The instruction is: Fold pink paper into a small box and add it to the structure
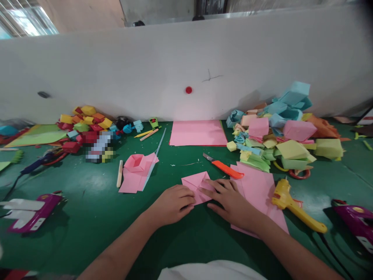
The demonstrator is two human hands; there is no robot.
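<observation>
The folded pink paper (190, 181) lies flat on the green table (163, 249), about midway between the far edge and the edge nearest me. One corner points toward the far edge, and another points left. Its top edge slants between them; with my fingers over part of it, I cannot tell its long axis. My left hand (173, 205) rests along its left side, fingers bent and close together; I cannot tell whether they pinch it. My right hand (229, 196) is spread wide, fingertips on the paper's right part. Just beyond that hand lies an orange knife (227, 169), blade toward the far edge and leftward. Loose pink sheets (259, 188) lie partly under my right forearm, and a yellow glue gun (304, 217) overlaps their right side. To the left, a small pink box (135, 163) sits on pink paper. At the far edge lies a pink stack (198, 133), its long side along that edge
</observation>
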